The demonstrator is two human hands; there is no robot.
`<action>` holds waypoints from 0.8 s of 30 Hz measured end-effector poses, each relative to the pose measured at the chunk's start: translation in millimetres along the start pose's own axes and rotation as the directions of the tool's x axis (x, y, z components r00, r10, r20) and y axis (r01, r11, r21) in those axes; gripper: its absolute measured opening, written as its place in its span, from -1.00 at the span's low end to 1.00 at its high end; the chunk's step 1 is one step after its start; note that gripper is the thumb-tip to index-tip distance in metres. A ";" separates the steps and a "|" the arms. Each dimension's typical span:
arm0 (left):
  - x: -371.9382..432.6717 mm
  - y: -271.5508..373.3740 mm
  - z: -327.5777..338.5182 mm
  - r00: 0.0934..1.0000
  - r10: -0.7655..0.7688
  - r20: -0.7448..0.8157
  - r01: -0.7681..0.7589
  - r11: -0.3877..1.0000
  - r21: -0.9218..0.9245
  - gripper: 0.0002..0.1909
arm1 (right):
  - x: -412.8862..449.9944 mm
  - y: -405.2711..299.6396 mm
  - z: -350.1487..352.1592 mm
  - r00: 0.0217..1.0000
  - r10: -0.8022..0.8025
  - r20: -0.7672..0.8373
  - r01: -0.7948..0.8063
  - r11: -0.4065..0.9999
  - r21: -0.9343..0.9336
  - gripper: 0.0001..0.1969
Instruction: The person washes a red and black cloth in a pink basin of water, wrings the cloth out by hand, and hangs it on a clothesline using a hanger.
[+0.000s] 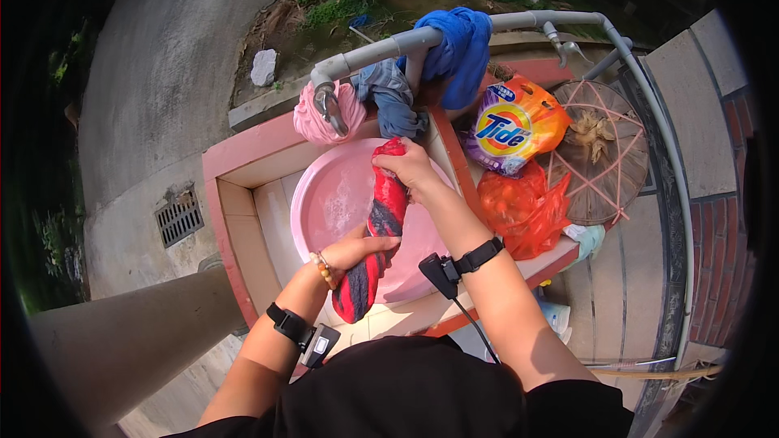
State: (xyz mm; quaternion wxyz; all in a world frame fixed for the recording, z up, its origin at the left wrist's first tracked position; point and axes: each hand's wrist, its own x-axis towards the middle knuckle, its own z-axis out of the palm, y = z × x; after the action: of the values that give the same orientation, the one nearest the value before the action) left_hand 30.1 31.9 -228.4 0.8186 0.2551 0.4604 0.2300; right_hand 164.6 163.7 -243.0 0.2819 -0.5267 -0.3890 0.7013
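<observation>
A wet red and dark grey striped cloth (388,210), twisted lengthwise, stretches over a pink plastic basin (299,219) that holds water with some suds. My right hand (414,167) is closed round its far end. Lower down, my left hand (359,249) grips the same cloth, and its near end hangs over the basin's near rim. The basin stands inside a tiled sink (243,219). Behind it, a pink cloth (304,112) is bunched around a metal tap (330,111), beside a grey-blue garment (392,97).
A blue cloth (459,48) hangs over a grey pipe (365,55). Right of the sink are a Tide detergent bag (517,128), a red plastic bag (517,213) and a round woven hat (599,176). A thick round column (140,328) stands at the left.
</observation>
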 end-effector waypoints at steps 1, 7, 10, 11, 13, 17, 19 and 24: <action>7.8 -0.9 2.6 0.992 0.110 -0.069 -0.088 0.960 0.266 -0.52 | 3.5 9.5 -2.0 1.000 0.005 0.005 -0.005 1.000 -0.006 -0.69; 4.5 -26.3 -27.2 0.976 0.103 0.192 -0.037 0.948 -0.317 -0.30 | -15.1 -31.9 3.0 0.941 -0.259 -0.220 0.269 0.963 0.019 -0.68; -2.9 -50.5 -19.5 0.962 0.138 0.238 0.006 0.854 -0.520 -0.29 | -35.0 -77.2 0.4 0.946 -0.296 -0.135 0.324 0.886 0.333 -0.72; -3.8 -57.1 -18.7 0.974 0.057 0.221 0.060 0.871 -0.487 -0.31 | -41.3 -91.8 2.2 0.943 -0.325 -0.066 0.322 0.851 0.414 -0.71; -1.7 -64.5 -11.8 0.857 0.004 0.515 0.408 0.605 -0.684 -0.24 | -59.5 -113.2 10.6 0.905 -0.424 -0.020 0.390 0.812 0.435 -0.68; 2.1 -70.5 3.5 0.786 0.107 0.609 0.507 0.452 -0.734 -0.24 | -101.7 -131.4 30.6 0.885 -0.460 0.068 0.386 0.808 0.445 -0.65; -3.6 -67.5 4.3 0.764 0.096 0.638 0.550 0.420 -0.722 -0.27 | -118.4 -131.9 31.1 0.836 -0.508 0.210 0.392 0.819 0.419 -0.63; -27.6 -31.0 -9.0 0.941 0.194 -0.276 -0.319 0.244 -0.916 -0.54 | -134.0 -118.9 1.4 0.798 -0.602 -0.030 0.556 0.716 0.422 -0.67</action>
State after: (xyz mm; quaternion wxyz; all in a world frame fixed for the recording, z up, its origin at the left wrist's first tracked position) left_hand 13.6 -6.8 -234.4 0.7336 -0.2215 0.2273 0.6009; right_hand 199.9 119.5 -73.1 0.5694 -0.2677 -0.3931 0.6705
